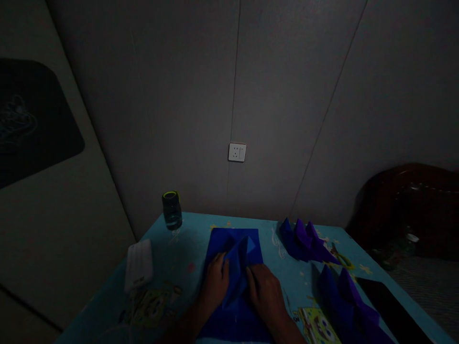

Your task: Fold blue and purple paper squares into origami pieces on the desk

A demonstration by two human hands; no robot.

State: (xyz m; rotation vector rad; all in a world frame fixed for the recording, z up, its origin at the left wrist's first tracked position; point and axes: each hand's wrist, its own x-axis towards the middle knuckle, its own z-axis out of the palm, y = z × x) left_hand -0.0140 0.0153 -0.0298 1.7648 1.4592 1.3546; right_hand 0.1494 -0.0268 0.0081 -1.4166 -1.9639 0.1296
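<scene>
Between my two hands a blue folded paper boat (234, 272) stands over a flat blue paper sheet (233, 327) on the table. My left hand (217, 279) grips the boat's left side, with the thumb toward the paper and the fingers partly hidden behind it. Against the right side, my right hand (265, 289) holds the paper with curled fingers and a raised thumb. Folded blue and purple paper boats (304, 241) sit at the back right, and more blue and purple paper boats (347, 306) lie nearer on the right.
A water bottle (172, 210) stands at the back left, and a white power bank (139, 265) with a cable lies at left. Scissors (342, 259) and a dark flat phone-like slab (394, 310) are at right. A wall socket (237, 152) is above the blue patterned tablecloth (190, 239).
</scene>
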